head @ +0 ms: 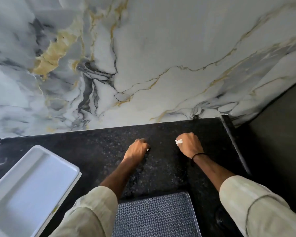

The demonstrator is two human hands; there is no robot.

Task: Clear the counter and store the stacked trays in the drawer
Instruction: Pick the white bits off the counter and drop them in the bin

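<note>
White stacked trays (32, 182) lie at the left on the black speckled counter (99, 151), partly cut off by the frame's edge. My left hand (138, 148) rests fingers-down on the counter's middle, pinching a small white scrap at its fingertips. My right hand (190, 144) is closed on a crumpled white paper scrap (178, 142), further right and near the wall. Below the counter's front edge an open drawer (154, 218) shows a grey patterned liner.
A marble wall (143, 65) rises right behind the counter. The counter ends at a right edge (234, 144), with dark floor beyond it. My pale sleeves cover the lower corners of the view.
</note>
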